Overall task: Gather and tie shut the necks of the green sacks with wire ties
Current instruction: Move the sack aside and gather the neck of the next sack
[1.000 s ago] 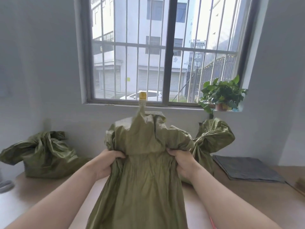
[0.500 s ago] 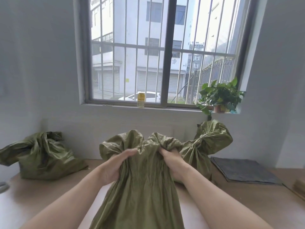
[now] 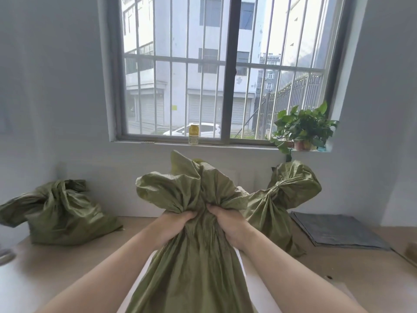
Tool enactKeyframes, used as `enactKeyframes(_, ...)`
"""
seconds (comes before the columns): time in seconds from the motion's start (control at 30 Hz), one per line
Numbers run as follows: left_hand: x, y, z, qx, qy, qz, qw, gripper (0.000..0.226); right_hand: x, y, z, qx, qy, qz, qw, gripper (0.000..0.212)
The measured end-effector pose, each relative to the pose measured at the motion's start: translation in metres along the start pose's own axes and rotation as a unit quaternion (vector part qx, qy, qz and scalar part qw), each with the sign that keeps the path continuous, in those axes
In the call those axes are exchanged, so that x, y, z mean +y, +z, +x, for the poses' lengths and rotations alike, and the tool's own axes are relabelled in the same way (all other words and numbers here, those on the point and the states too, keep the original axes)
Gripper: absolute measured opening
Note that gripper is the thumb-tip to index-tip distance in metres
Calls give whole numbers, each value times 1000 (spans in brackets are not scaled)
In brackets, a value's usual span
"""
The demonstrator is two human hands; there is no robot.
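Two bare forearms reach in from the bottom edge and meet at the neck of a crumpled olive-green woven sack [image 3: 191, 263], which rises from the lower middle of the view over the pale wooden bench [image 3: 67, 263]. The left hand [image 3: 174, 222] and the right hand [image 3: 228, 222] sit side by side, almost touching, each with fingers curled tight into the gathered fabric so that the neck is bunched between them. Above the two fists the sack's loose mouth fans out in ruffled folds toward the wall. No tie can be made out on this neck.

Just behind the right hand, a second green woven sack [image 3: 282, 199] stands on the bench, its neck cinched and its top flaring out above the pinch. Well apart to the left, a third green sack [image 3: 58, 213] slumps on the bench near the wall, its top twisted. To the right, a flat stack of grey sheets [image 3: 336, 231] lies on the bench.

Beyond, on the white sill of a barred window [image 3: 228, 71], a small yellow-capped bottle [image 3: 193, 134] stands near the middle, and a leafy green potted plant [image 3: 302, 129] fills the right corner.
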State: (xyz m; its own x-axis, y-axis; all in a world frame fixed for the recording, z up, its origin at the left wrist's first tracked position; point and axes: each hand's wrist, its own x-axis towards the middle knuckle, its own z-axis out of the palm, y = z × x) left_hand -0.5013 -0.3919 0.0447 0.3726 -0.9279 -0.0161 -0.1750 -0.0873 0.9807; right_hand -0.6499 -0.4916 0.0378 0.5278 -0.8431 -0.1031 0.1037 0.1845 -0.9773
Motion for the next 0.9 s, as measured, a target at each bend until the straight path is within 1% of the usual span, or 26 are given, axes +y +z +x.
enactKeyframes(0.13,2,4,3,-8,6,39,999,29,0,9,-2,-9,-6,-38,999,34)
enactKeyframes(0.17,3,4,3,-14,5,43,999,27,0,10,-2,-23,-9,-36,999,41)
enactKeyframes(0.2,4,5,4,-28,7,41,999,26,0,9,-1,-46,-11,-35,998,53)
enactKeyframes(0.23,4,6,4,-46,8,39,998,29,1,8,0,-77,-15,-37,996,65)
enactKeyframes(0.3,6,7,5,-88,21,61,994,39,2,10,0,-130,-27,-81,988,80)
enactKeyframes(0.37,6,7,8,-110,31,117,987,42,2,19,-2,-129,-40,-156,978,96)
enactKeyframes(0.43,8,8,10,-125,38,152,980,42,2,27,-1,-88,-48,-195,976,108)
enactKeyframes(0.47,9,9,11,-130,48,164,977,46,1,30,0,-72,-51,-203,975,106)
enactKeyframes(0.5,10,10,12,-131,61,180,973,52,0,31,1,-63,-49,-200,977,99)
enactKeyframes(0.57,11,12,14,-126,89,215,964,69,-5,32,-3,-41,-45,-173,983,75)
enactKeyframes(0.63,13,15,14,-123,109,212,963,74,-9,33,-3,-15,-65,-153,986,48)
enactKeyframes(0.67,11,17,15,-119,125,193,966,77,-11,35,-3,-3,-88,-156,984,43)
enactKeyframes(0.7,10,19,17,-110,136,169,970,83,-11,38,-2,15,-109,-161,981,46)
enactKeyframes(0.77,4,22,20,-84,149,120,978,93,-10,42,3,48,-135,-184,972,66)
enactKeyframes(0.8,1,24,21,-71,149,95,982,96,-10,43,5,59,-145,-212,965,71)
enactKeyframes(0.83,-2,28,22,-55,146,72,985,97,-12,44,4,69,-153,-253,953,69)
enactKeyframes(0.9,-8,34,23,-23,160,48,986,93,-14,43,4,88,-173,-328,925,56)
